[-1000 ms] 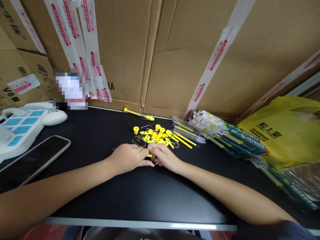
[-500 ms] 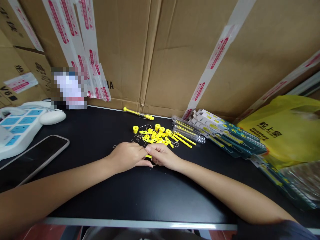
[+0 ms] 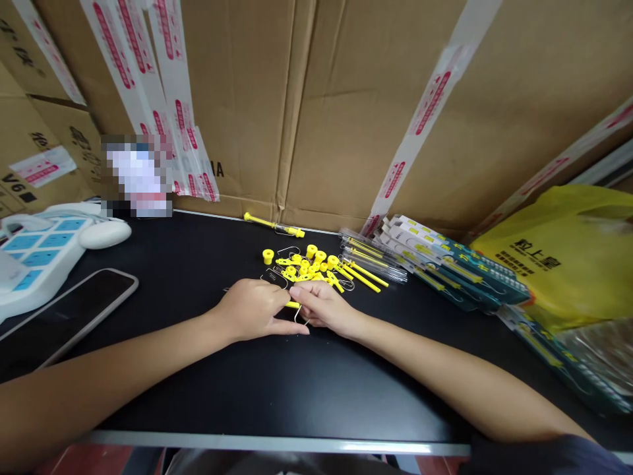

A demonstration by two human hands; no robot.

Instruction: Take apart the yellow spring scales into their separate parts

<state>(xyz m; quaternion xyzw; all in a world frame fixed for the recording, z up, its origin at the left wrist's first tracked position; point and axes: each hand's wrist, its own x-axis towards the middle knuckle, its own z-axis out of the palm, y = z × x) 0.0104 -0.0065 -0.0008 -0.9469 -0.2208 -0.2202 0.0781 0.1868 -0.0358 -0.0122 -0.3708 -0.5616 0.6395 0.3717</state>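
My left hand [image 3: 257, 309] and my right hand [image 3: 327, 306] meet over the black table, fingers closed around one small piece. Between them shows a bit of yellow plastic rod [image 3: 293, 305], with a bent metal wire [image 3: 297, 316] curving below it. The left thumb stretches out under the wire; most of the rod is hidden by fingers. Just beyond lies a pile of yellow plastic parts [image 3: 304, 267] mixed with wire springs and hooks. A yellow cap [image 3: 268, 256] stands at the pile's left, and thin yellow rods [image 3: 363, 276] lie at its right.
An assembled yellow tool [image 3: 274, 225] lies by the cardboard wall [image 3: 237, 99]. To the right are clear plastic sleeves [image 3: 370, 254], stacked printed packages [image 3: 445, 264] and a yellow bag [image 3: 558, 257]. On the left are a phone [image 3: 74, 320] and a power strip [image 3: 44, 254].
My left thumb has stretched slightly further right beneath the wire. Both hands stay together on the yellow rod, and the parts on the table lie as before.
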